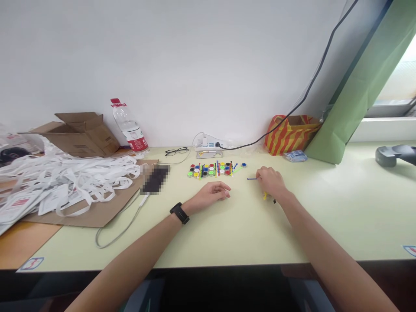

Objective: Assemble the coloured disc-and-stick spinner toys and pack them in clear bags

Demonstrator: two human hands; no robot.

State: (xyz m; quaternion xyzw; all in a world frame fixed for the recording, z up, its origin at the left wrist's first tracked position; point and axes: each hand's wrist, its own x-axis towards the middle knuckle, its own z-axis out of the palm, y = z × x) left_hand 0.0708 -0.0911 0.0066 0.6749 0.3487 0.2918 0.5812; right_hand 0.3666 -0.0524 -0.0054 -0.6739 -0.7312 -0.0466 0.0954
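Note:
My right hand is low over the table, its fingertips closed on one end of a thin blue plastic stick that points left. Under its palm, a yellow piece and a small black piece show partly; the rest is hidden. My left hand, with a black watch on the wrist, rests on the table with loosely bent fingers slightly apart and nothing visible in them. Beyond both hands lie rows of coloured round discs with thin sticks between them. A blue disc sits at the right end.
A phone with a cable lies left of my hands, near white straps on cardboard. Behind are a cardboard box, bottle, glasses, power strip and striped bag. A grey device is far right.

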